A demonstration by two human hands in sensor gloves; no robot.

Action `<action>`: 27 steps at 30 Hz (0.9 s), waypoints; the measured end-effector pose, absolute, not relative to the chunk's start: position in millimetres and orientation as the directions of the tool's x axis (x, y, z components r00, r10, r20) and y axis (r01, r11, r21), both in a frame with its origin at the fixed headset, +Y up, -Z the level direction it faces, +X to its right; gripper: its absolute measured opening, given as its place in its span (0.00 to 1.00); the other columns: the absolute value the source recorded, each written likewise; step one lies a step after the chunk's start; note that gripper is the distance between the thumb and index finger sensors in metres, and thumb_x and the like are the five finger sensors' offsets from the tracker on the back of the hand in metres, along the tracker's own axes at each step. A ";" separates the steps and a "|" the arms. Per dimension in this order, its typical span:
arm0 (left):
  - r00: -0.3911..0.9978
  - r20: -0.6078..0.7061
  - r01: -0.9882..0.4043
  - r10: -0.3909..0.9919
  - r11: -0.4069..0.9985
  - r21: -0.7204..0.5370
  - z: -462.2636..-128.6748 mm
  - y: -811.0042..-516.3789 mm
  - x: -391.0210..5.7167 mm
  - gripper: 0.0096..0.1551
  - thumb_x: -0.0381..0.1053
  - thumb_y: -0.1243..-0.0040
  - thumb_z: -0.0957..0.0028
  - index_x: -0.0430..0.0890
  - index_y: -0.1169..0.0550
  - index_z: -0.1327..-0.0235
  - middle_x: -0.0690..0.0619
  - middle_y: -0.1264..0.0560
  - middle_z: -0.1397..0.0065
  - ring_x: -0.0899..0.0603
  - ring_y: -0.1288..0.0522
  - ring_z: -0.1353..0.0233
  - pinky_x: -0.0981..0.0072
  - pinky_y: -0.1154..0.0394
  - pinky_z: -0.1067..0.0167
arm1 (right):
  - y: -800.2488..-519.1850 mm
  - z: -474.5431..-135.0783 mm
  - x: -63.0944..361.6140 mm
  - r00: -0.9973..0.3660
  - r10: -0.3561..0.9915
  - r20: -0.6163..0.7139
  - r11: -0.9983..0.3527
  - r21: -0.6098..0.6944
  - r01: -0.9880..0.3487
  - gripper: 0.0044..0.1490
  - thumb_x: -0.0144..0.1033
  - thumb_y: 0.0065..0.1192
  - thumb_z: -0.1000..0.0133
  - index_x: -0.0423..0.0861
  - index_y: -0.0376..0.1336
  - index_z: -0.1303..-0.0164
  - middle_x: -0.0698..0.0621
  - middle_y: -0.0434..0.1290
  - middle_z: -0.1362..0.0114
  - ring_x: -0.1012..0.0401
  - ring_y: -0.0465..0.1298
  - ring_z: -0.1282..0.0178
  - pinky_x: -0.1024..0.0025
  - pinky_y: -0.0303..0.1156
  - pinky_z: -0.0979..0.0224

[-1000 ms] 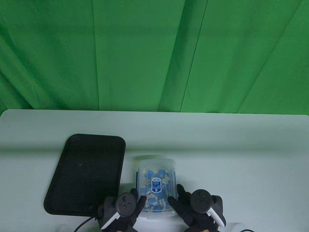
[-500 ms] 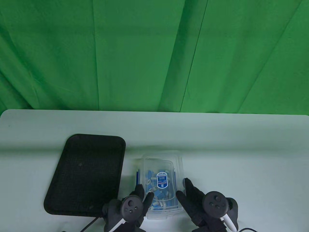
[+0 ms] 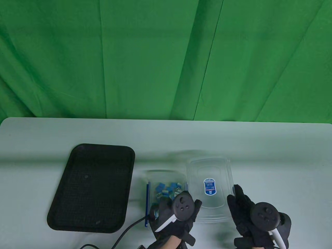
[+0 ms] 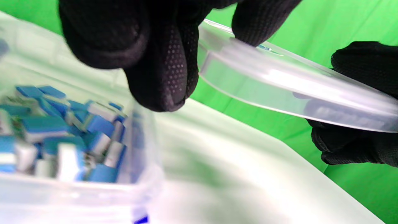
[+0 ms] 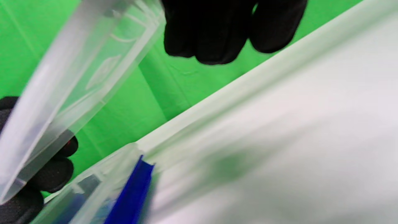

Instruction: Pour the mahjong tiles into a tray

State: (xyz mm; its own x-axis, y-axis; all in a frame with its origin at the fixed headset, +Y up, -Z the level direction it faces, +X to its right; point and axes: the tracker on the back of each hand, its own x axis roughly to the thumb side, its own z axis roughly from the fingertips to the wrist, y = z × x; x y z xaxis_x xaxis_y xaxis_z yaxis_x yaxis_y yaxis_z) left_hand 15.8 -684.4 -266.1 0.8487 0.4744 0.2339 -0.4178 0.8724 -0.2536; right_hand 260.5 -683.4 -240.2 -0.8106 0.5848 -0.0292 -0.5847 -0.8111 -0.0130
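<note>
A clear plastic box [image 3: 166, 179] of blue and white mahjong tiles [image 3: 167, 188] stands open near the table's front edge. The tiles also show in the left wrist view [image 4: 62, 133]. Both hands hold its clear lid [image 3: 210, 189] in the air just right of the box. My left hand [image 3: 182, 207] pinches the lid's left edge, over the box's near right corner. My right hand [image 3: 243, 205] grips the lid's right edge. The lid [image 4: 279, 84] is tilted in the left wrist view. The black tray [image 3: 90, 186] lies empty left of the box.
A black cable [image 3: 124, 230] runs along the table's front edge between tray and box. The box has blue side clips [image 5: 130, 193]. A green cloth [image 3: 166, 59] hangs behind the table.
The lid has come off the box and moved right with both hands. The left hand has crossed over the box's near right corner. The tiles lie uncovered.
</note>
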 end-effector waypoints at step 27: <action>0.961 0.131 -0.144 0.243 0.846 -0.513 -287.4 -742.8 115.7 0.39 0.51 0.52 0.28 0.19 0.35 0.24 0.34 0.16 0.43 0.41 0.13 0.56 0.56 0.18 0.61 | -755.4 -267.3 311.0 -0.839 0.346 -0.419 -0.813 0.313 -0.492 0.42 0.51 0.46 0.25 0.36 0.50 0.10 0.41 0.68 0.25 0.44 0.70 0.29 0.36 0.61 0.20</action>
State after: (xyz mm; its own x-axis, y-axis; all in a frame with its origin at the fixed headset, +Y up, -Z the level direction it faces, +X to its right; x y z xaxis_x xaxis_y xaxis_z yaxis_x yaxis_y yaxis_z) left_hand 115.7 -742.8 -287.4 0.9612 0.2427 0.1310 -0.1437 0.8460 -0.5135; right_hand 311.0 -755.4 -267.3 -0.8391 0.3464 -0.4194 -0.4918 -0.8125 0.3129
